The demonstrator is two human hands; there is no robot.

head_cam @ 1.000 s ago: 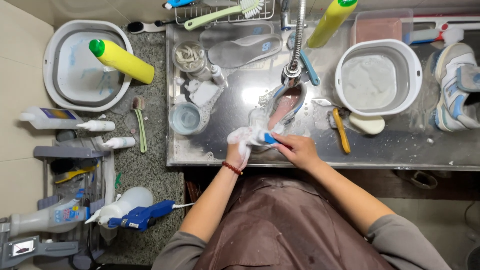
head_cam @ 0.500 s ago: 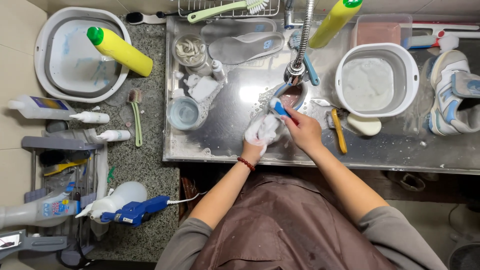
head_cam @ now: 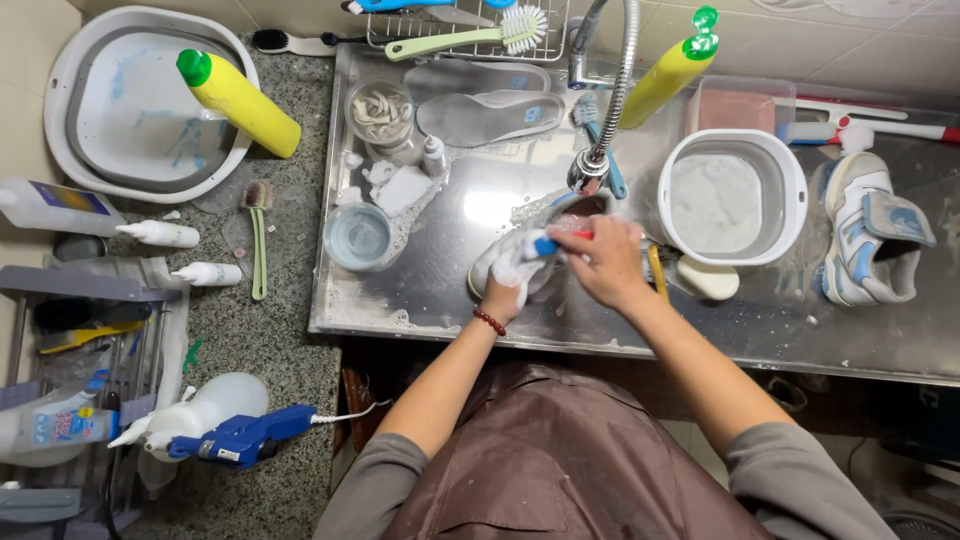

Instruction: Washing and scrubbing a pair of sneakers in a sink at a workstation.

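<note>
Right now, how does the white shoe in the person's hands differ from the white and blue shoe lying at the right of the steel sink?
The white shoe in hand is soapy, gripped by the left hand and brushed by the right hand below the tap. The white and blue shoe lies untouched and unlathered, its strap flap open. Both sit in the steel sink.

Sink tray (head_cam: 450,300) spans frame centre to right. Shoe (head_cam: 520,262) lies mid-frame beneath faucet head (head_cam: 588,170), both hands on it. Tub (head_cam: 732,197) to its right; second shoe (head_cam: 868,235) far right. Basin (head_cam: 140,100) upper left; insoles (head_cam: 480,100) top centre.
</note>
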